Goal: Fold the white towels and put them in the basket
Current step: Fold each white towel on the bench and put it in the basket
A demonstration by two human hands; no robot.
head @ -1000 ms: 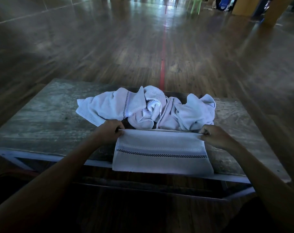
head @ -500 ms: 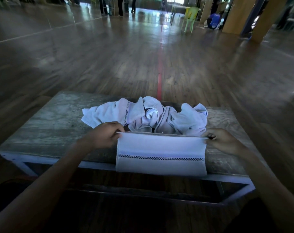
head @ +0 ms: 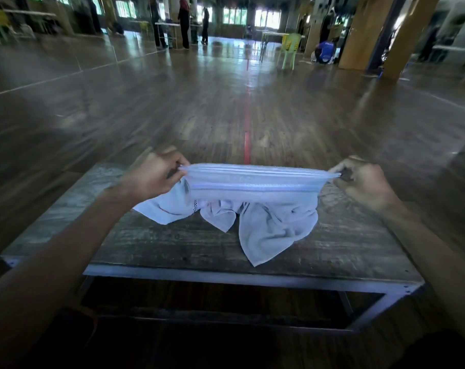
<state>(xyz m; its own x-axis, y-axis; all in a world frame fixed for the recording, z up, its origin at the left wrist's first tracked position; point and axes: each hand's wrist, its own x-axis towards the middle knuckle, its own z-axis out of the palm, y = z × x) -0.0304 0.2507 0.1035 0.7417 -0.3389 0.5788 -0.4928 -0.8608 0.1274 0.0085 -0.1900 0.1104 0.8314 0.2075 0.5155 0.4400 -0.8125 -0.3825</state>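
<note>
Folded white towel (head: pixel 252 179) held in the air above the table (head: pixel 173 249), stretched level between both hands. Blurred; a bluish stripe runs along its length. Left hand (head: pixel 154 177): fingers curled, pinching the towel's left end. Right hand (head: pixel 364 182): fingers curled, pinching the right end. Below it, a crumpled pile of white towels (head: pixel 274 225) lies on the weathered wooden tabletop, one corner reaching toward the near edge. Dark checkered band visible on one towel in the pile.

Held towel (head: pixel 252 179) motion-blurred, towel pile (head: pixel 274 227) partly hidden behind it, distant people (head: pixel 185 22) blurred
</note>
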